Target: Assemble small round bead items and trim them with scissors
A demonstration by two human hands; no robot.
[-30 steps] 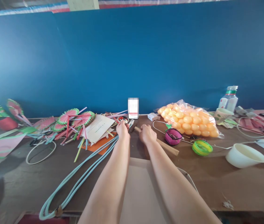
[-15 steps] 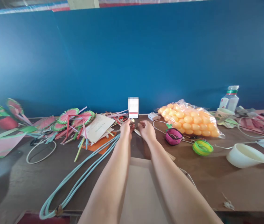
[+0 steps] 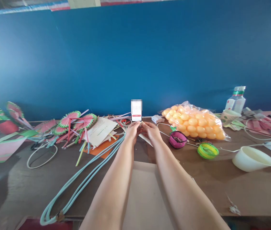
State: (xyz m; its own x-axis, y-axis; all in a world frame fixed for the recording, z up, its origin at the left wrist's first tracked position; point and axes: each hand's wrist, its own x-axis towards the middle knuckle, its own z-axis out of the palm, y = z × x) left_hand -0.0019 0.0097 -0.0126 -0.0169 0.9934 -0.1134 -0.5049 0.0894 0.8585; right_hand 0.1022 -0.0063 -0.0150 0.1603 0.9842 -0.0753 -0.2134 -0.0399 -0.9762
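Note:
My left hand [image 3: 132, 130] and my right hand [image 3: 150, 130] meet at the middle of the table, just in front of an upright phone [image 3: 136, 110]. The fingers of both are closed and pinched together around something small, too tiny to name. Under the right hand lies a flat whitish strip [image 3: 145, 139]. To the right of that hand stands a small purple pouch [image 3: 176, 140] with dark bits in it. A small white box [image 3: 157, 119] sits behind it.
A clear bag of orange balls [image 3: 195, 123] lies right of centre. Beyond it are a green-yellow ring [image 3: 207, 150], a white cup [image 3: 252, 159] and a bottle [image 3: 236, 101]. Leftward lie pale blue tubing [image 3: 78, 188], papers [image 3: 102, 130] and pink-green paper fans [image 3: 85, 122]. A blue partition [image 3: 135, 57] rises behind.
My right hand has moved left and slightly up, so its fingertips now meet those of my left hand. More of the whitish strip below them shows.

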